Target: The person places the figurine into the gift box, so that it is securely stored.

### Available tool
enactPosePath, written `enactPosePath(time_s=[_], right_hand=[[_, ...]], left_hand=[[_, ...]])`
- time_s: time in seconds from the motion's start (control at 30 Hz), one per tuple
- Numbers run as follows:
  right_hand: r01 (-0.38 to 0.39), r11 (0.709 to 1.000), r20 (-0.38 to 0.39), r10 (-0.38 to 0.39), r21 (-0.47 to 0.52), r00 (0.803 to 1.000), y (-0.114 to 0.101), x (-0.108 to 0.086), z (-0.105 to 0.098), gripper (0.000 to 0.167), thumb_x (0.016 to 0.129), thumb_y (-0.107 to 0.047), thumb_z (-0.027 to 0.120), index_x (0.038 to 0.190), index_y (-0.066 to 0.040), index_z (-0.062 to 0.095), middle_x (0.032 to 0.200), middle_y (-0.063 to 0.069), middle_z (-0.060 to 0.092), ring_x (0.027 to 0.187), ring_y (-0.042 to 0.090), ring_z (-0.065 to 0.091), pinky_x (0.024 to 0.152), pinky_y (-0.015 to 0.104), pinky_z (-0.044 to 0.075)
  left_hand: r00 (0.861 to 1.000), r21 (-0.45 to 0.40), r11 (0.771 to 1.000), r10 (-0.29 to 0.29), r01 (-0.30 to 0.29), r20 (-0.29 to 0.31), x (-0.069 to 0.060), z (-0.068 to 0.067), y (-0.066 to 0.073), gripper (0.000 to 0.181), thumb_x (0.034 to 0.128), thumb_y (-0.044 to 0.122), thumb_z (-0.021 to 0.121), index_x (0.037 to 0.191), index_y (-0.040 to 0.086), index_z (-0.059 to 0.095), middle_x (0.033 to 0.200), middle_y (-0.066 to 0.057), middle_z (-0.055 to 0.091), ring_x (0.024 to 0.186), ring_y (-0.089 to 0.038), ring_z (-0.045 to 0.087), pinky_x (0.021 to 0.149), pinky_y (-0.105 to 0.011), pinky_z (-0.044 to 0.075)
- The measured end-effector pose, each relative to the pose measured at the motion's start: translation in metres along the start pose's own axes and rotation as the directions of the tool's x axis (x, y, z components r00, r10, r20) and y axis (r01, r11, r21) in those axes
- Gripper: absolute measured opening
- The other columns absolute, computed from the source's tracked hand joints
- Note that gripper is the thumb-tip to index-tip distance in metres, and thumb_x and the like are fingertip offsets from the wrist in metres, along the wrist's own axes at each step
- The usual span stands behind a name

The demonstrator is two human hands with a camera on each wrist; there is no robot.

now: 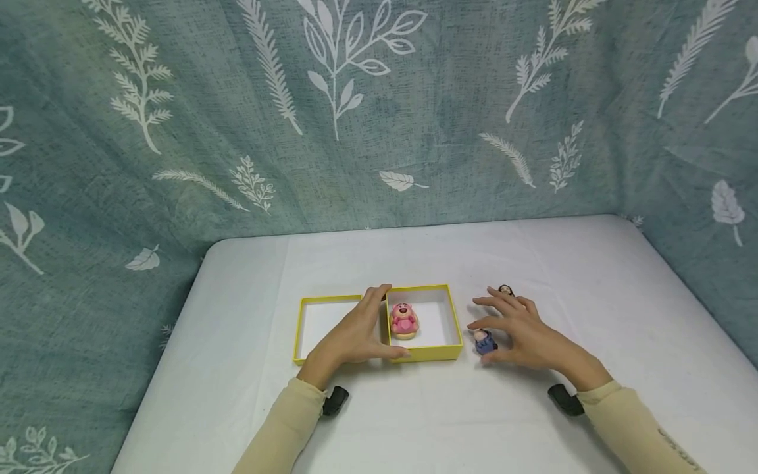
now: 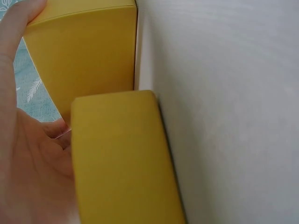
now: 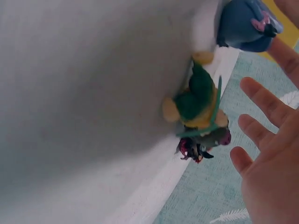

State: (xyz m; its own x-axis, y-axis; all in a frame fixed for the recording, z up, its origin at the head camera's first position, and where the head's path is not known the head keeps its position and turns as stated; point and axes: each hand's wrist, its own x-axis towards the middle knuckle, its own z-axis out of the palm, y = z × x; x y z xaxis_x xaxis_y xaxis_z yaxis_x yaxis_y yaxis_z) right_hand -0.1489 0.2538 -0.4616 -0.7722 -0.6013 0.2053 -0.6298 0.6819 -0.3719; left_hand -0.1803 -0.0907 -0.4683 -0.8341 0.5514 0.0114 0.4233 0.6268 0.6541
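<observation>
My left hand [image 1: 354, 334] grips the yellow-rimmed white box [image 1: 447, 353] at its left end, fingers on the far wall and thumb on the near wall. Inside the box, a pink bear figurine [image 1: 404, 322] sits against the left side. On the right, my right hand [image 1: 527, 336] has its index finger and thumb around a small blue figurine [image 1: 485, 343] with a pink bow, which is on the table; whether both touch it is unclear. The right wrist view shows that blue figurine [image 3: 245, 25] near the fingers, the other fingers spread apart.
A shallower yellow-edged box part [image 1: 322, 322] lies left of the box, partly behind my left hand. A dark-haired figurine [image 1: 506, 289] peeks out beyond my right hand. The right wrist view shows a green and yellow figurine [image 3: 198, 100] and a small dark-red one [image 3: 191, 149].
</observation>
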Motion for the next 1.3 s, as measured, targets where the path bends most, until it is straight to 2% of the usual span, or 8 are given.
enactPosePath(time_s=[0.17, 0.3, 0.47, 0.7, 0.9, 1.1, 1.3], right_hand=[[0.012, 1.000, -0.011, -0.012, 0.004, 1.000, 0.0028, -0.0017, -0.0017, 0.054, 0.066, -0.034, 0.089, 0.116, -0.021, 0.071, 0.140, 0.015, 0.050, 0.136, 0.051, 0.029, 0.097, 0.062, 0.022], [0.006, 1.000, 0.027, -0.007, 0.029, 1.000, 0.0042, -0.0033, -0.0020, 0.050, 0.071, -0.034, 0.086, 0.117, -0.022, 0.071, 0.141, 0.016, 0.050, 0.136, 0.053, 0.028, 0.096, 0.062, 0.022], [-0.008, 0.998, 0.062, 0.005, 0.064, 0.998, 0.0060, -0.0071, -0.0035, 0.052, 0.072, -0.031, 0.085, 0.121, -0.020, 0.069, 0.144, 0.018, 0.047, 0.137, 0.055, 0.025, 0.097, 0.064, 0.020], [0.008, 0.999, 0.058, -0.010, 0.040, 0.998, 0.0075, -0.0082, -0.0021, 0.049, 0.075, -0.030, 0.083, 0.121, -0.022, 0.068, 0.142, 0.018, 0.049, 0.136, 0.054, 0.026, 0.098, 0.064, 0.021], [0.000, 1.000, 0.046, -0.001, 0.024, 0.999, 0.0066, -0.0073, -0.0014, 0.051, 0.073, -0.032, 0.085, 0.119, -0.020, 0.068, 0.139, 0.019, 0.052, 0.136, 0.053, 0.027, 0.097, 0.062, 0.022], [-0.049, 0.999, 0.079, 0.049, -0.001, 0.996, 0.0055, -0.0066, -0.0016, 0.052, 0.070, -0.033, 0.087, 0.116, -0.017, 0.070, 0.138, 0.017, 0.053, 0.139, 0.050, 0.026, 0.101, 0.064, 0.021], [-0.043, 0.999, 0.069, 0.043, -0.002, 0.997, 0.0059, -0.0065, 0.0001, 0.054, 0.069, -0.031, 0.088, 0.116, -0.016, 0.069, 0.134, 0.016, 0.056, 0.139, 0.048, 0.028, 0.102, 0.063, 0.022]], left_hand=[[1.000, 0.000, 1.000, 0.001, -0.001, -0.002, 0.0001, -0.0002, 0.0004, 0.121, 0.0650, 0.063, 0.082, 0.155, 0.016, 0.015, 0.150, -0.009, 0.033, 0.133, -0.027, 0.045, 0.109, -0.045, 0.042], [1.000, 0.003, 1.000, -0.001, 0.001, -0.003, -0.0002, 0.0000, 0.0002, 0.121, 0.0647, 0.063, 0.082, 0.155, 0.016, 0.015, 0.150, -0.008, 0.033, 0.134, -0.026, 0.045, 0.110, -0.045, 0.041], [1.000, 0.011, 1.000, 0.000, 0.000, -0.003, 0.0001, 0.0001, 0.0005, 0.122, 0.0648, 0.064, 0.081, 0.155, 0.015, 0.015, 0.150, -0.009, 0.033, 0.134, -0.027, 0.045, 0.110, -0.045, 0.041], [1.000, 0.015, 1.000, -0.004, 0.004, -0.001, -0.0001, 0.0003, 0.0007, 0.122, 0.0645, 0.064, 0.081, 0.155, 0.015, 0.015, 0.149, -0.008, 0.034, 0.133, -0.026, 0.045, 0.109, -0.044, 0.042], [1.000, 0.013, 1.000, -0.006, 0.006, -0.001, -0.0003, 0.0005, 0.0009, 0.123, 0.0642, 0.064, 0.082, 0.155, 0.015, 0.015, 0.150, -0.009, 0.034, 0.134, -0.026, 0.045, 0.110, -0.044, 0.041], [1.000, 0.012, 1.000, -0.006, 0.006, 0.001, -0.0004, 0.0002, 0.0013, 0.122, 0.0645, 0.063, 0.082, 0.155, 0.015, 0.016, 0.150, -0.010, 0.034, 0.134, -0.027, 0.045, 0.110, -0.045, 0.041], [1.000, 0.016, 1.000, -0.004, 0.004, 0.001, -0.0004, -0.0001, 0.0012, 0.120, 0.0648, 0.064, 0.082, 0.154, 0.016, 0.016, 0.149, -0.009, 0.035, 0.132, -0.025, 0.046, 0.109, -0.043, 0.042]])
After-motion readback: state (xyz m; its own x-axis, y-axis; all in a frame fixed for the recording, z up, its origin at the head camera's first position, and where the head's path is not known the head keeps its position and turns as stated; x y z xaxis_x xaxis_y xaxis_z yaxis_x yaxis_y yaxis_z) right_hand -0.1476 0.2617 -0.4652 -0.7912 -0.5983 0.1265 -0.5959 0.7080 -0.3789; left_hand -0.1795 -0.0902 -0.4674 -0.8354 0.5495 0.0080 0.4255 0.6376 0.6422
